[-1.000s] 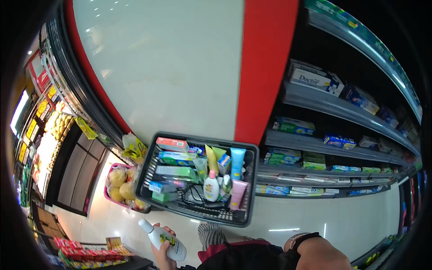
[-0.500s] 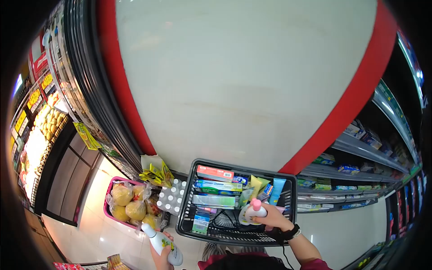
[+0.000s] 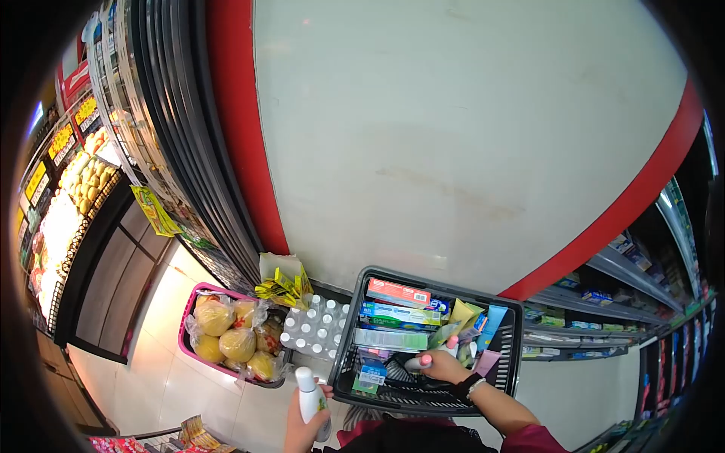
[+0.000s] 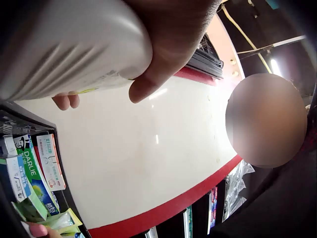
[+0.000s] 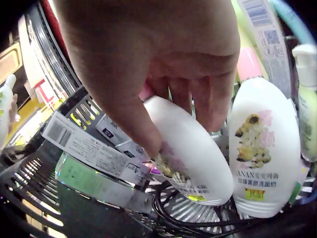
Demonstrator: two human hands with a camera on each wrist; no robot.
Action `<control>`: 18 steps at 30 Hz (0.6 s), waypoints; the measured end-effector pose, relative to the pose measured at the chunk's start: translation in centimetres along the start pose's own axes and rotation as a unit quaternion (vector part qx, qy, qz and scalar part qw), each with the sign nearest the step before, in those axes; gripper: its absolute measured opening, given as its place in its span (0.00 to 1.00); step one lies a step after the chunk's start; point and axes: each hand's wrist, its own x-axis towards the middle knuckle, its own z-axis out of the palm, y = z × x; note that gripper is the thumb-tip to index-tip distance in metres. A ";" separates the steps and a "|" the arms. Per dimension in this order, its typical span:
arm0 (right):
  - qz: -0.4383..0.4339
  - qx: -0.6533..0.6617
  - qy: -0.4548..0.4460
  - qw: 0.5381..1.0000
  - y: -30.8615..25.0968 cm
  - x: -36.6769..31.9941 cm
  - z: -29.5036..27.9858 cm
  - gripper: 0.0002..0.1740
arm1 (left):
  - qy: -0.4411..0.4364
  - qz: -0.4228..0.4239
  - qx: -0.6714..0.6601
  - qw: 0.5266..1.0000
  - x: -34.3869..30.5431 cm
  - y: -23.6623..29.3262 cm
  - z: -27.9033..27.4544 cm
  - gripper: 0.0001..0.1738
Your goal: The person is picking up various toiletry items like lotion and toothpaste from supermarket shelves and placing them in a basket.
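In the head view, my left hand (image 3: 298, 429) grips a white bottle (image 3: 308, 394) with a white cap, held upright in front of the basket. My right hand (image 3: 447, 367) is inside the dark shopping basket (image 3: 518, 362). Its thumb and fingers hold a white lotion bottle (image 5: 190, 148) near its pink cap, and the bottle leans over the basket's slotted floor. Beside it in the right wrist view stands a matching white bottle (image 5: 262, 144) with a pink cap. A black cable (image 5: 163, 210) lies looped below both bottles.
Toothpaste boxes (image 3: 393, 313) and squeeze tubes (image 3: 492, 325) fill the basket's far side. Left of it are a pack of capped bottles (image 3: 313, 328) and a pink crate (image 3: 185, 332) of bagged yellow fruit. A white wall (image 3: 453, 151) rises behind; stocked shelves (image 3: 596, 332) stand right.
My right hand has come from outside the basket into it and now holds a pink-capped bottle there. The left hand keeps its bottle, now more upright. The head view has swung left.
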 end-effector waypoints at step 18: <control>-0.026 0.398 -0.122 0.909 -14.8 -2.7 -7.3 0.32 | -0.268 -0.014 0.264 0.927 4.8 -0.2 6.3 0.39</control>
